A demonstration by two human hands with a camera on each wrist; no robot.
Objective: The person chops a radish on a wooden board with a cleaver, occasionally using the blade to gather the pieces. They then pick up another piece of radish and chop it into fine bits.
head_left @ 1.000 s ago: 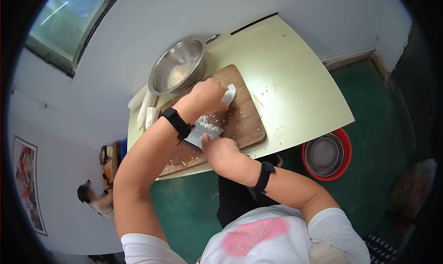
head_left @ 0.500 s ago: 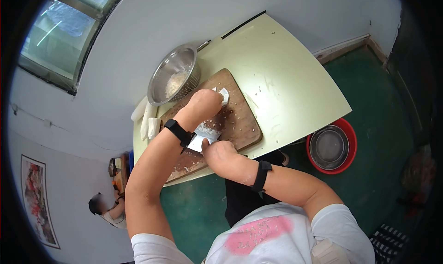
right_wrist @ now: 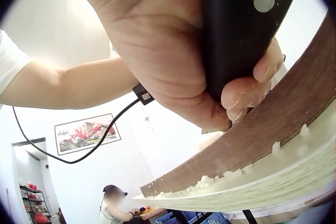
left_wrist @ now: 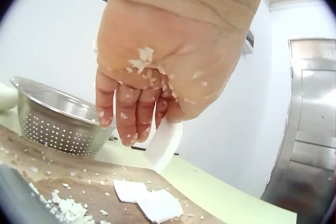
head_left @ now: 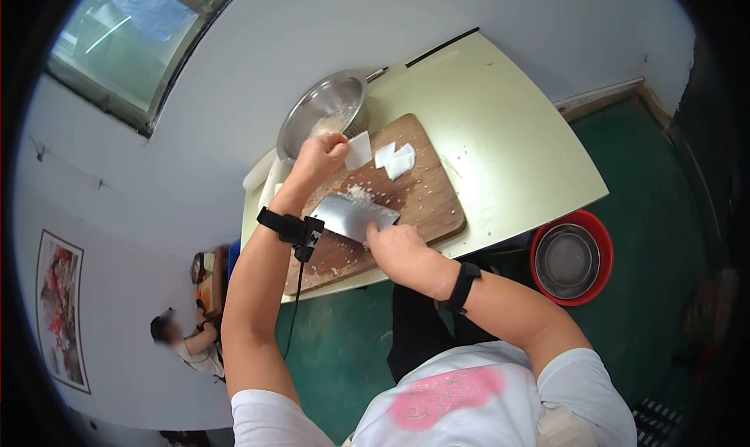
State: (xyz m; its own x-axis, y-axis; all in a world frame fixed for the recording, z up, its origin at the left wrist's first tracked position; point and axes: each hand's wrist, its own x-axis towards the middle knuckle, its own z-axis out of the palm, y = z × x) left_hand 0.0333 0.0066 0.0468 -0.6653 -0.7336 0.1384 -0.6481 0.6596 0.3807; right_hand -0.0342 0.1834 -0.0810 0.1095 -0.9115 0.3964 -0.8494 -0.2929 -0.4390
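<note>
My left hand pinches a thin white slice above the cutting board; in the left wrist view the slice hangs from thumb and fingers, and white bits stick to the palm. Two or more white slices lie overlapping on the board. My right hand grips a cleaver, its broad blade over the board beside chopped white bits. The right wrist view shows my fingers round the black handle.
A perforated metal bowl with white shreds stands at the board's far left corner, pale long pieces beside it. A red basin with a strainer is below the table's right edge. Another person is at far left.
My left hand has lifted and moved back toward the bowl with a slice, uncovering the slices on the board. The cleaver blade is now more visible, still in my right hand.
</note>
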